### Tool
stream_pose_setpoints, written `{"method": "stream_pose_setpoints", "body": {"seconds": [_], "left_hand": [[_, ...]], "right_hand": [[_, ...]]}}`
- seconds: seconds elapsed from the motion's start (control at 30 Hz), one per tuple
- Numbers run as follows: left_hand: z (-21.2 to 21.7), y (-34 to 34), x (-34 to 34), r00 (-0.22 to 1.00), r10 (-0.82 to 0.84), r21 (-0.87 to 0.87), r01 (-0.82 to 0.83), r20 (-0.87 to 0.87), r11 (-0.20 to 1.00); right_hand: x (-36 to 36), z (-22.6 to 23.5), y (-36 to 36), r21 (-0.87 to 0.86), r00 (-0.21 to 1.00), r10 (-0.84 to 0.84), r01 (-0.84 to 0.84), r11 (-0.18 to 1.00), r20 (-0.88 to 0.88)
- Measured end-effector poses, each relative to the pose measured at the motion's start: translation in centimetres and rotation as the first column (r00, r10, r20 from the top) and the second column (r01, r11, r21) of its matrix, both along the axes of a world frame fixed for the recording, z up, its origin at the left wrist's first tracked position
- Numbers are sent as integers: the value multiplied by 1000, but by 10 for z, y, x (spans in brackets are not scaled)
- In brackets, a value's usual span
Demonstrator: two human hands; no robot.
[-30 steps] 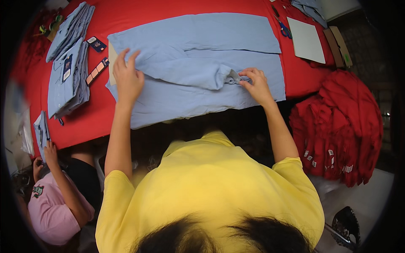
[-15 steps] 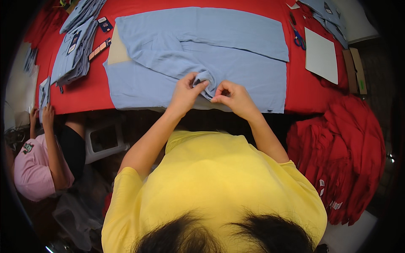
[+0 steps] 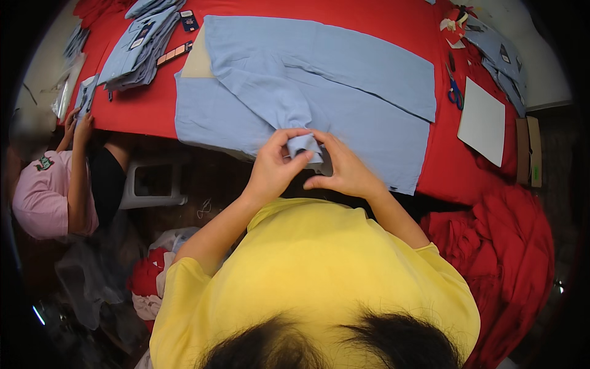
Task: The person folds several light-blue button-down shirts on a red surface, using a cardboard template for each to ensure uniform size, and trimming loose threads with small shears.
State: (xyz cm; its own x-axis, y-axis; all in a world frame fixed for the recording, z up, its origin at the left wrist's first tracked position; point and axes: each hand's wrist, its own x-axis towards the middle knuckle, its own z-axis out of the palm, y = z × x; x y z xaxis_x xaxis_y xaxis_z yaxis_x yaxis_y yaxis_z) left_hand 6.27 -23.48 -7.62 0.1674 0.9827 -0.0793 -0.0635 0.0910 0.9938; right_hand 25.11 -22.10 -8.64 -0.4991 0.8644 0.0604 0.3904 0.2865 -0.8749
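A light blue shirt [image 3: 236,117] lies spread on the red-covered table, with one sleeve [image 3: 264,86] folded over it toward me. The cuff [image 3: 301,144] at that sleeve's end is lifted at the near table edge, its dark opening facing me. My left hand [image 3: 276,163] pinches the cuff between thumb and fingers. On the cuff's other side is my right hand [image 3: 344,166], its fingers curved round the fabric and its thumb held apart lower down. A beige flat piece [image 3: 198,61] shows beside the shirt's far left part.
Folded blue shirts [image 3: 138,55] are stacked at left, near a dark-edged strip [image 3: 174,54]. At right lie blue-handled scissors [image 3: 455,95], a white board [image 3: 482,123] and more folded shirts [image 3: 498,55]. Red garments [image 3: 498,258] hang at lower right. A person in pink [image 3: 46,200] works at left.
Both hands have drawn the cuff toward me, to the table edge. The right hand has gone from a fingertip pinch to a wider hold. My view has shifted slightly.
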Motion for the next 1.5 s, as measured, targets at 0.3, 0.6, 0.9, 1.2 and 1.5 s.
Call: {"method": "stream_pose_setpoints", "body": {"seconds": [0.3,0.6,0.9,1.2,1.5], "left_hand": [[-59,107,-100,667,537,570,-200,-516,797],[-93,135,-108,269,651,667,-39,-710,744],[-91,134,-109,255,652,665,-46,-714,745],[-90,132,-110,286,660,670,-77,-694,738],[-66,142,-88,374,675,728,0,-636,686]], "right_hand": [[77,20,127,-441,645,-566,368,819,-514],[159,-56,163,-418,737,-540,375,827,-407],[157,-48,156,-319,834,-473,383,867,-285],[157,-52,157,-288,834,-451,368,884,-319],[158,-51,176,-547,665,-646,405,733,-374]]}}
